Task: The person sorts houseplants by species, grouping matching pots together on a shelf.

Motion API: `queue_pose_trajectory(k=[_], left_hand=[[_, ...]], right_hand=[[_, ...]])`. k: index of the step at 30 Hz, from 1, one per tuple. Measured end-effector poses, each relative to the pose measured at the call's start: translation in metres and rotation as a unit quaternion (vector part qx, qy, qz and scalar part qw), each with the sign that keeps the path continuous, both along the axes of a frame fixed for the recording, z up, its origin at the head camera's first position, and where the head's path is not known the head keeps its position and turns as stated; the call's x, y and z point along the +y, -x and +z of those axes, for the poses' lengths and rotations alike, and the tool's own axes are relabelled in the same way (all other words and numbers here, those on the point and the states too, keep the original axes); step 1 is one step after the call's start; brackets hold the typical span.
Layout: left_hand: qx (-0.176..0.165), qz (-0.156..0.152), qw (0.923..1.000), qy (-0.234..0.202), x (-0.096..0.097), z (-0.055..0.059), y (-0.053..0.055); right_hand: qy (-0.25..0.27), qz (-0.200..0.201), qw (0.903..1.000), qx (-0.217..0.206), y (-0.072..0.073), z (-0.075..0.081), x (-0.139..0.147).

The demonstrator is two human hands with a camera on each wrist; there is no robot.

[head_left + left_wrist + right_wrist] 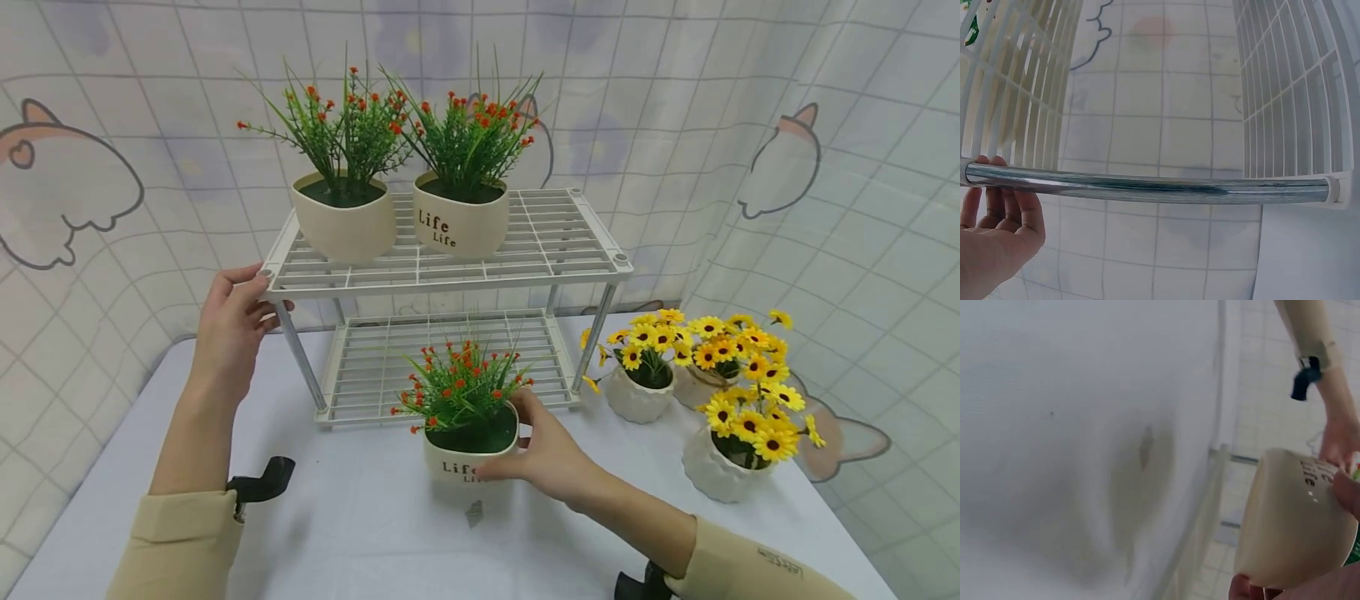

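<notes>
One person's right hand [543,458], near six o'clock in the head view, clamps thumb and fingers on one cream pot of red flowers [450,467], raised above the white table [360,533] before the one two-tier white rack [450,287]. The left hand [232,321], at nine o'clock, curls its fingers round the rack's upper corner. Two more red-flowered pots [461,225] stand on the top shelf, at ten and twelve o'clock; three white pots of yellow flowers [641,398] sit at four. "Life Life" marks the held pot—thumb partly covering it—and the twelve-o'clock one; lettering on the right sleeve [750,554] is illegible.
</notes>
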State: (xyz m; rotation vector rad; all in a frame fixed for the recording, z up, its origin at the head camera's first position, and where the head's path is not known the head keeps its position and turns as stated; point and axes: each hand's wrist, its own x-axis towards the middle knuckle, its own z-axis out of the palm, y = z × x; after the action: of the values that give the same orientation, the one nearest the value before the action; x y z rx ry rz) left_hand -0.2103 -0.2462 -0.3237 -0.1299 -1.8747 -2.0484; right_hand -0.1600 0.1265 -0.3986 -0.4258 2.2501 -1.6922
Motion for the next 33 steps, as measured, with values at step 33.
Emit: queue_pose_trajectory(k=[33], left_hand=[[-0.001,-0.042,0.9991,-0.011,-0.004,0.000,-0.001]], right_hand=[[0.016,0.018,0.9923,0.121,-0.001,0.126,0.069]])
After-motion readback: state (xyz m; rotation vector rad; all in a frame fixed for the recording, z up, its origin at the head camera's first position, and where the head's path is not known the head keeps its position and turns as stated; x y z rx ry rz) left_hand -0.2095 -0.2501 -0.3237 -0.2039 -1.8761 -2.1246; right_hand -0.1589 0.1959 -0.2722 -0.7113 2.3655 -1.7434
